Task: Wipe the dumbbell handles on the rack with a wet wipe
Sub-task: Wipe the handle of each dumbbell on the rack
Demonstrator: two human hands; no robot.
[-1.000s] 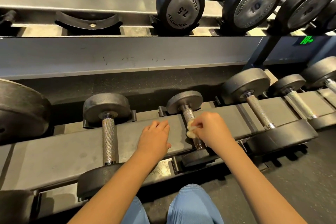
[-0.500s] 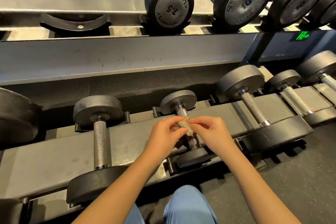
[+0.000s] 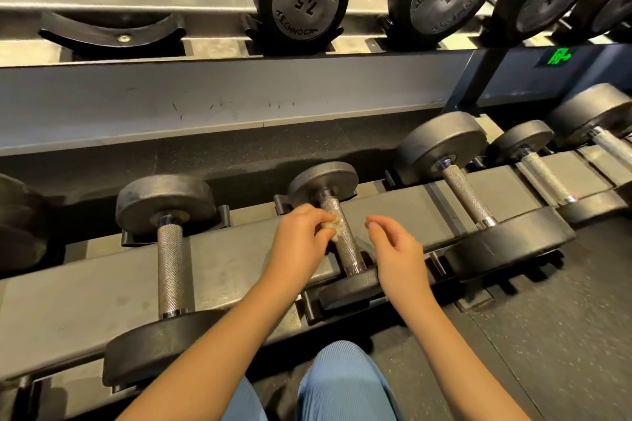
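left hand (image 3: pixel 301 243): pinching wet wipe (image 3: pixel 332 226), pressed to upper left side of middle dumbbell handle (image 3: pixel 345 246) | handle: lying across lower rack (image 3: pixel 239 267), long axis near-to-far, directly right of left hand | right hand (image 3: pixel 396 249): loosely curled, empty, just right of handle, apart | nearer: left

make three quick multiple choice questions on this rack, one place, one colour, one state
1. Where is the wet wipe? A) on the floor B) in the left hand, at the small dumbbell's handle C) on the upper shelf
2. What colour is the lit sign? A) red B) white C) green
3. What is the right hand doing? A) holding nothing B) gripping a handle C) pinching the wipe
Answers: B, that hand pinches it there; C, it glows green; A, it hangs loosely curled, empty.
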